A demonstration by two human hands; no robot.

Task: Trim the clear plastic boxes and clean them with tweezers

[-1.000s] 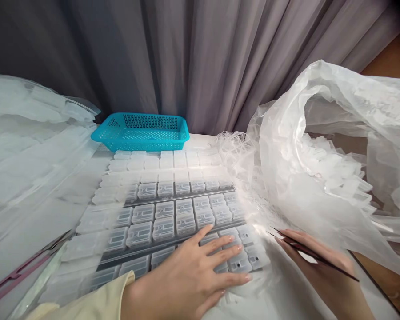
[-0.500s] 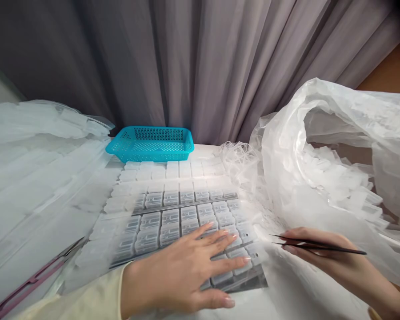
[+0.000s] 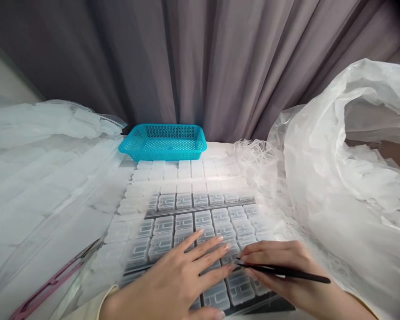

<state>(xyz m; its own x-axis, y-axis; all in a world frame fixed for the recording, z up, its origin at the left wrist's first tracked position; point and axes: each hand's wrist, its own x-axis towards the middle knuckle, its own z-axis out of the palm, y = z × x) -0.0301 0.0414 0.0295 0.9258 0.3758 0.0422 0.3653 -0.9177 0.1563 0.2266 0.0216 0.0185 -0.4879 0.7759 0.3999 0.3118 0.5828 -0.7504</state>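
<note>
Rows of small clear plastic cases (image 3: 190,213) lie side by side on a flat sheet in front of me. My left hand (image 3: 176,280) rests flat on the near rows with its fingers spread. My right hand (image 3: 283,275) pinches thin black tweezers (image 3: 283,271), whose tips point left and meet my left fingertips over the near cases. A pale yellow sleeve covers my left wrist.
A turquoise mesh basket (image 3: 163,142) stands at the back by the grey curtain. A big crumpled clear plastic bag (image 3: 346,164) with more cases fills the right side. Clear plastic sheeting (image 3: 43,169) covers the left, with a pink tool (image 3: 50,284) at its near edge.
My right hand has moved left with the tweezers, from the sheet's right edge to my left fingertips. The view has shifted slightly left.
</note>
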